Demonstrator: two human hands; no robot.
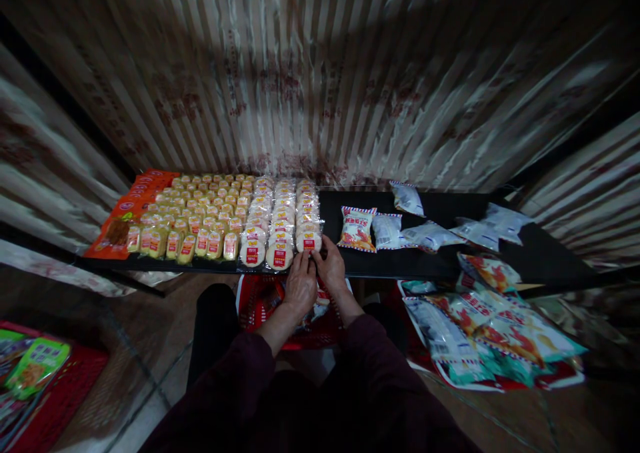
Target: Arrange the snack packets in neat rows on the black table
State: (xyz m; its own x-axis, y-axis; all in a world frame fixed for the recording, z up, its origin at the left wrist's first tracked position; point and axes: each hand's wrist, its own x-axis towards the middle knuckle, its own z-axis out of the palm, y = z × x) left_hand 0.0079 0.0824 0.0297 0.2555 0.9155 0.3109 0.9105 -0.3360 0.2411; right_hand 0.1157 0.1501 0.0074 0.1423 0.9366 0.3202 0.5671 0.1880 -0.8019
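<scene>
Touching the front cracker packet (309, 238) of the rightmost column, our left hand (300, 285) and right hand (331, 266) likely steady it against the packets behind (307, 210); whether the fingers (303, 261) grip, we cannot tell. It lies on the black shelf (443, 208), its label (309, 244) facing us, probably for easy reading.

So there's one head-worn cam doing all the looking, sitting above the wearer's lap, facing forward and tipping pretty steeply down. The dark sleeves (225, 393) are filling the bottom edge up close, with the left hand (301, 285) and right hand (330, 266) showing near mid-frame, a bit farther off. The black shelf (545, 246) is running crosswise just past them, and the striped curtain (320, 73) is taking up the whole top. It's covering a wide spread too, with a red basket (83, 376) peeking in at lower left.
</scene>
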